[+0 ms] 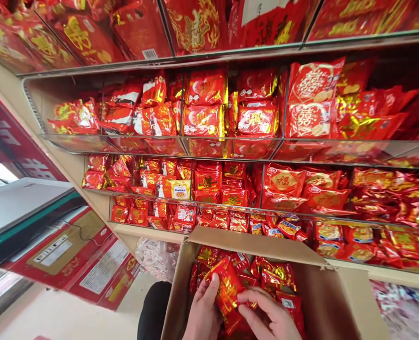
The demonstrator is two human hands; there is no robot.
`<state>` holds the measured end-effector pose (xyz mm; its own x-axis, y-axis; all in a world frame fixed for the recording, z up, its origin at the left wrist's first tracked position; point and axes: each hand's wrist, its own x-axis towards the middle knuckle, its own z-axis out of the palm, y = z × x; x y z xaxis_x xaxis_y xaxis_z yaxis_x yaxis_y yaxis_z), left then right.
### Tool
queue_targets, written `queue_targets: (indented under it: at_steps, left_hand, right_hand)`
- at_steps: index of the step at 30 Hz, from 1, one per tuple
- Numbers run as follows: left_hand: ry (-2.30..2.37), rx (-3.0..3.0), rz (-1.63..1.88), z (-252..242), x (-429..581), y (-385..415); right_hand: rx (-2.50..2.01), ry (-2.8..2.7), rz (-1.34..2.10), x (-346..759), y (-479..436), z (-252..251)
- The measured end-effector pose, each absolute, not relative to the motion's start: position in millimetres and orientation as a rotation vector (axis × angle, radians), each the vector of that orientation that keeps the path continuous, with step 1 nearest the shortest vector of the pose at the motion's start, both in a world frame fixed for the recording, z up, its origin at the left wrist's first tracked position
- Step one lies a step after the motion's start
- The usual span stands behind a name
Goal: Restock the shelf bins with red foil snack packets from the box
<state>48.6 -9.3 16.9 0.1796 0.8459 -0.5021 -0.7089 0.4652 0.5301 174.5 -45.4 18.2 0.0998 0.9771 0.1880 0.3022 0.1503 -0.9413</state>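
Note:
A red and gold foil snack packet (226,288) is held between my two hands, above an open cardboard box (322,283). My left hand (205,307) grips its left side, thumb on top. At the packet's right edge, the fingers of my right hand (266,314) pinch the wrapper. Under and around my hands, several more shiny red packets (275,274) lie in the box. A white label with a barcode shows on one packet (287,303) beside my right hand.
Shelves (230,144) with clear front lips and dividers hold rows of red packets behind the box. A box flap (252,243) leans toward the lowest row. At left lies a red and brown carton (74,255). Clear plastic bags (156,257) sit below the shelves, near my dark-clothed knee (154,309).

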Motion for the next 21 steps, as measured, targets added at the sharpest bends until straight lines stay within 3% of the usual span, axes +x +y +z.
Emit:
queue_targets:
  at_steps: [6, 11, 15, 21]
  left_hand:
    - [0.937, 0.524, 1.108, 44.4, 18.2, -3.3]
    - [1.244, 1.008, 1.459, 28.8, -32.0, 1.7]
    - [1.466, 1.396, 1.494, -3.4, -61.9, 9.4]
    - [1.576, 1.905, 1.347, -25.9, -66.7, 12.7]
  right_hand:
    - [-1.379, -1.67, 0.73, 191.8, -22.7, 72.4]
    - [-1.484, -1.669, 0.03, 222.0, 19.5, 117.5]
    - [-1.664, -1.783, -0.518, 223.4, 65.7, 141.9]
    - [-2.099, -1.924, -0.661, 198.3, 121.4, 163.8]
